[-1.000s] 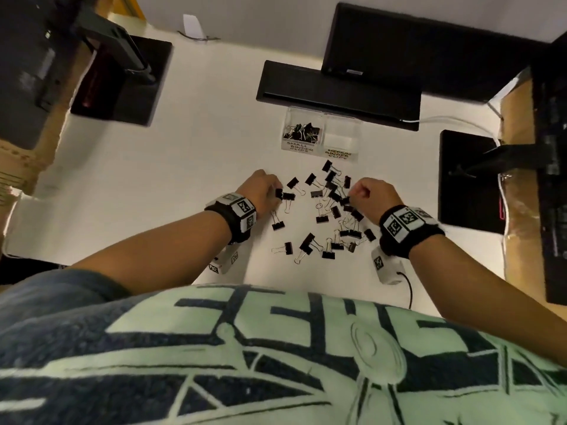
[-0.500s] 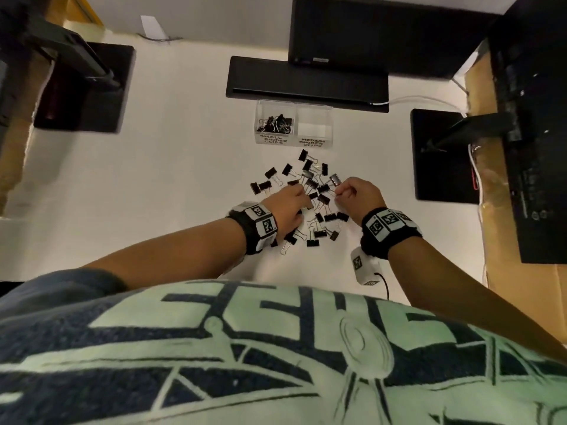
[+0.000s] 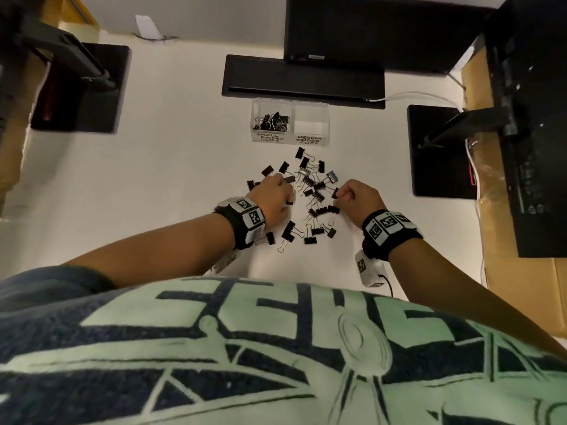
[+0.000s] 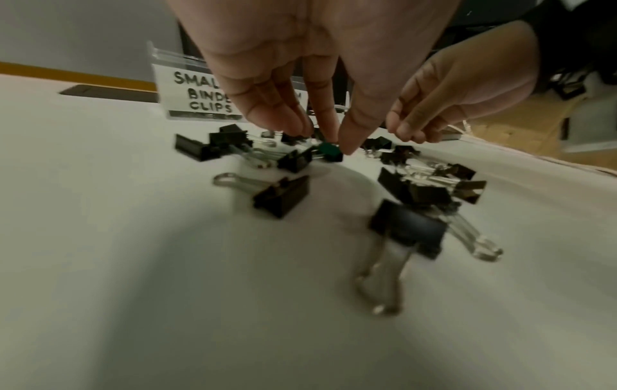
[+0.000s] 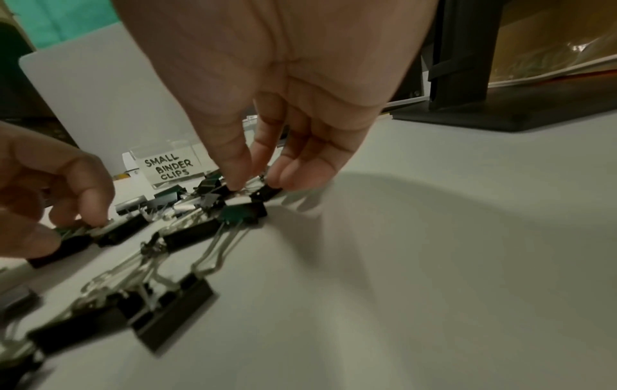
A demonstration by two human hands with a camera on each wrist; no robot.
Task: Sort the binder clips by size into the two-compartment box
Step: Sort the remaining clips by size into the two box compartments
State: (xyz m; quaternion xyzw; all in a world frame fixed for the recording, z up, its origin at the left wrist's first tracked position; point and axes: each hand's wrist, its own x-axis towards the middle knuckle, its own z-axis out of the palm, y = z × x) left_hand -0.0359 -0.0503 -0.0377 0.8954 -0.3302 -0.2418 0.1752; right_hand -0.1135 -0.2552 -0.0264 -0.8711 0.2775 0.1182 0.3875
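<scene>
Several black binder clips (image 3: 310,194) lie scattered on the white table in front of the clear two-compartment box (image 3: 310,101). Its left compartment, labelled SMALL BINDER CLIPS (image 4: 203,92), holds several small clips (image 3: 271,121); the right one, labelled MEDIUM (image 3: 309,139), shows none. My left hand (image 3: 287,194) reaches down into the left of the pile, thumb and forefinger pinching a small clip (image 4: 330,153). My right hand (image 3: 340,196) sits at the pile's right edge, and its fingertips (image 5: 233,182) pinch a small clip (image 5: 267,194).
A black keyboard (image 3: 303,78) and monitor (image 3: 368,29) stand just behind the box. Black stand bases sit at the left (image 3: 79,87) and right (image 3: 441,148). A white cable (image 3: 420,96) runs at the back right, and cardboard (image 3: 521,286) borders the table's right side.
My left hand has moved right from the pile's left edge into the clips and closed its fingertips on one. The right hand stays at the right edge. The head view has shifted.
</scene>
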